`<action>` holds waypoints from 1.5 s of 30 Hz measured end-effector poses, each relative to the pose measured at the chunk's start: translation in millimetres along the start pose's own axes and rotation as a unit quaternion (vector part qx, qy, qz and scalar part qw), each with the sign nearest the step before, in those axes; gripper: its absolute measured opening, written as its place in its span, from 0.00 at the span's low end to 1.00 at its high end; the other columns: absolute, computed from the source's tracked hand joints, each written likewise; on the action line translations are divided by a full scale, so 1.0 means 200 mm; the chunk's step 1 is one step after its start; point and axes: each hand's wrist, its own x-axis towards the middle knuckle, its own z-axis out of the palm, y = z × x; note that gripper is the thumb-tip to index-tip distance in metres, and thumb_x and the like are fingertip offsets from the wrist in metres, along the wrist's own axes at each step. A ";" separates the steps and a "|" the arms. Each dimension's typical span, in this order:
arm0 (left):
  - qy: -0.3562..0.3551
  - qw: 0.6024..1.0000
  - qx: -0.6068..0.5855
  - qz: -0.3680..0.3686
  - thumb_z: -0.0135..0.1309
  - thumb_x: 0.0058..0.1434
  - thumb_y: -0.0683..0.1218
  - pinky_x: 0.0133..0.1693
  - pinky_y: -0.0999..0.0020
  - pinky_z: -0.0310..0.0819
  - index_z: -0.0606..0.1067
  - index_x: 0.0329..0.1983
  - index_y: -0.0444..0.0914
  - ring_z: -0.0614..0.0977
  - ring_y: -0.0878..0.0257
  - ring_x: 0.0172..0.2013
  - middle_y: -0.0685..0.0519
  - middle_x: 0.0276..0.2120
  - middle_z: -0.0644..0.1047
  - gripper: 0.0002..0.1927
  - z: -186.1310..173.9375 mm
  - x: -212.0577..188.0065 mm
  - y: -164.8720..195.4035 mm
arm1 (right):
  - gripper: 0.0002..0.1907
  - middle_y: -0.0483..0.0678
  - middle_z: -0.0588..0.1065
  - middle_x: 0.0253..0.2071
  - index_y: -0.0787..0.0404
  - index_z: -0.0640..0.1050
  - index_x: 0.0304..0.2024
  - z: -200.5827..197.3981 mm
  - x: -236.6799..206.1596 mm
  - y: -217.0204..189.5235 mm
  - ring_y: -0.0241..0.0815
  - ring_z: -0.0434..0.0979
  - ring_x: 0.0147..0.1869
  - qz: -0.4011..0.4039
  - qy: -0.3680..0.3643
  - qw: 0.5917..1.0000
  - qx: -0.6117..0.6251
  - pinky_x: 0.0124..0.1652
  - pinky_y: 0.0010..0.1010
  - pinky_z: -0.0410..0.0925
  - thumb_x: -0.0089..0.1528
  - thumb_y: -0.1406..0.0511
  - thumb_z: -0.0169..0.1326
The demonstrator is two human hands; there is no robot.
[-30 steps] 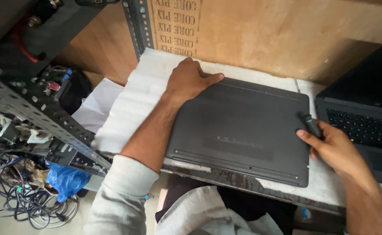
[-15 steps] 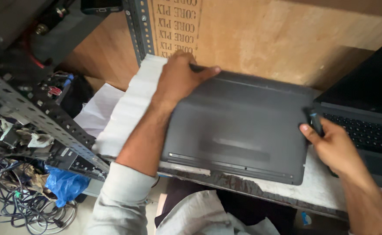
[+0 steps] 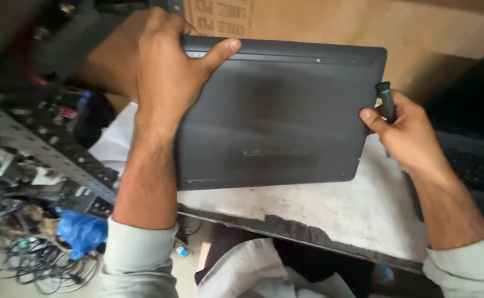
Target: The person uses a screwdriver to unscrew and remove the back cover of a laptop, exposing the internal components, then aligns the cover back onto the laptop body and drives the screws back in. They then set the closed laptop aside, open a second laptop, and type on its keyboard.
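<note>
Soft daylight, dim at left edge (motion blur throughout), pic slightly smeared w/ no glare.

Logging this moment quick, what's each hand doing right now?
Left hand: closed on the far left edge of the dark laptop.
Right hand: on the laptop's right edge, also holding a small dark tool.

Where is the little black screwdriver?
The screwdriver is in the right hand, against the right edge of the dark laptop, above the white table.
</note>
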 end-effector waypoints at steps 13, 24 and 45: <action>0.098 0.983 0.135 0.080 0.76 0.58 0.58 0.40 0.58 0.73 0.74 0.40 0.32 0.77 0.50 0.39 0.44 0.42 0.70 0.29 -0.34 -0.23 0.29 | 0.16 0.39 0.74 0.34 0.59 0.77 0.55 0.32 0.18 -0.07 0.26 0.64 0.28 -0.064 -0.006 0.988 0.143 0.25 0.21 0.57 0.64 0.70 0.61; 0.103 0.977 0.176 0.067 0.80 0.55 0.55 0.35 0.63 0.71 0.79 0.44 0.33 0.76 0.54 0.36 0.47 0.38 0.73 0.27 -0.40 -0.48 0.51 | 0.11 0.44 0.79 0.40 0.61 0.78 0.51 0.48 0.13 -0.22 0.24 0.59 0.20 0.009 -0.059 0.981 0.186 0.16 0.22 0.50 0.66 0.69 0.56; -0.103 0.984 -0.096 0.110 0.65 0.45 0.43 0.54 0.52 0.80 0.73 0.57 0.31 0.83 0.41 0.54 0.40 0.57 0.77 0.34 -0.41 -0.93 0.38 | 0.07 0.36 0.70 0.28 0.52 0.73 0.40 0.32 -0.27 -0.28 0.26 0.59 0.20 0.081 -0.029 0.915 0.394 0.17 0.21 0.48 0.69 0.60 0.57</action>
